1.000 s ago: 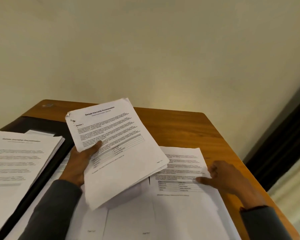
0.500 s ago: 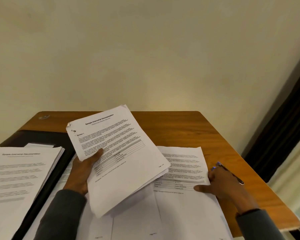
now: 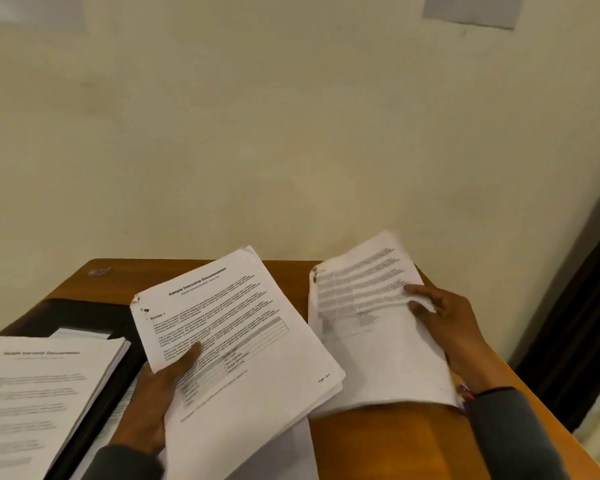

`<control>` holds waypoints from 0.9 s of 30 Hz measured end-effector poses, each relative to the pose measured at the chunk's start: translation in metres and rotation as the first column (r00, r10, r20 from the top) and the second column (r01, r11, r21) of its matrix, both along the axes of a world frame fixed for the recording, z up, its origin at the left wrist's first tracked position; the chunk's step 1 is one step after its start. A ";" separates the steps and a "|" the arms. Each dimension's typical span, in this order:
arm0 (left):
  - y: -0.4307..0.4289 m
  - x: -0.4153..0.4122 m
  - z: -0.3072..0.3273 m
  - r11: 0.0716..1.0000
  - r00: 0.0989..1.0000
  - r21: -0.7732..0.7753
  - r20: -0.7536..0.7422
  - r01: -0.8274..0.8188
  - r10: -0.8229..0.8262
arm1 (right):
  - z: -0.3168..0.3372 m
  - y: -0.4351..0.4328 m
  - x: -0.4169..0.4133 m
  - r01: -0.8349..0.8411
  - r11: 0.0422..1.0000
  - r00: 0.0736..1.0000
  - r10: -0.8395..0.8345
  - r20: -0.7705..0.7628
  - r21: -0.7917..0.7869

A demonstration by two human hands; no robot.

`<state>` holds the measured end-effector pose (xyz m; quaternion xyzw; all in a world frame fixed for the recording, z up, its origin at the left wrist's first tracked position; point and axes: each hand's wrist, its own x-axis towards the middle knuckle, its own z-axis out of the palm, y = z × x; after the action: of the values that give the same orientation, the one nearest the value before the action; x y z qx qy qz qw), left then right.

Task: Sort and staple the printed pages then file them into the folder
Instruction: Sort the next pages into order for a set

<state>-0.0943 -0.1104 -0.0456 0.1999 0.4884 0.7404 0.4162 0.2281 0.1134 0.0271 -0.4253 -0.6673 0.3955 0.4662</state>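
My left hand (image 3: pixel 153 400) grips a set of printed pages (image 3: pixel 236 341) headed "Sample Internship Documentation", held tilted above the desk with its top left corner marked by staples. My right hand (image 3: pixel 454 327) holds a second set of printed pages (image 3: pixel 371 327) lifted off the desk on the right, blurred by motion. A thick stack of similar pages (image 3: pixel 32 393) lies at the left on an open black folder (image 3: pixel 94 317). More loose sheets (image 3: pixel 302 445) lie under the left-hand set. No stapler is in view.
The wooden desk (image 3: pixel 388 441) stands against a cream wall (image 3: pixel 291 133); its right edge runs down beside a dark curtain or frame (image 3: pixel 582 323). A small shiny object (image 3: pixel 99 271) lies at the desk's far left corner.
My right hand has picked up the pages that lay flat on the desk's right side and raised them. The pen seen by that hand is out of sight. The left-hand set stays held.
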 end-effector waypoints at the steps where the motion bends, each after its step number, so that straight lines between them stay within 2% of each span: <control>1: 0.000 0.000 0.001 1.000 1.000 -0.002 0.013 -0.007 0.007 | 0.002 0.004 -0.009 0.016 0.998 0.994 -0.022 -0.106 -0.054; 4: 0.000 -0.002 0.001 0.999 0.998 -0.015 0.042 -0.047 0.047 | 0.000 0.005 -0.039 -0.102 0.978 0.939 0.033 -0.343 -0.185; 8: 0.001 -0.006 0.001 0.998 0.996 -0.018 0.051 -0.066 0.067 | -0.022 0.003 -0.065 -0.274 0.927 0.886 0.139 -0.443 -0.258; 14: 0.002 -0.004 0.006 0.999 0.998 0.045 0.058 0.001 -0.004 | -0.056 0.001 -0.084 -0.271 0.923 0.908 0.150 -0.392 -0.274; 20: -0.003 0.002 0.012 0.996 0.994 0.081 0.104 0.020 -0.029 | -0.058 -0.001 -0.073 -0.384 0.870 0.876 0.238 -0.419 -0.309; 27: -0.002 0.004 0.016 0.996 0.991 0.085 0.126 0.043 -0.053 | -0.055 0.005 -0.073 -0.356 0.888 0.897 0.237 -0.374 -0.291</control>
<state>-0.0901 -0.1120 -0.0292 0.1806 0.4251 0.7608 0.4558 0.1554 0.1182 -0.0277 -0.3215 -0.5564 0.6407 0.4201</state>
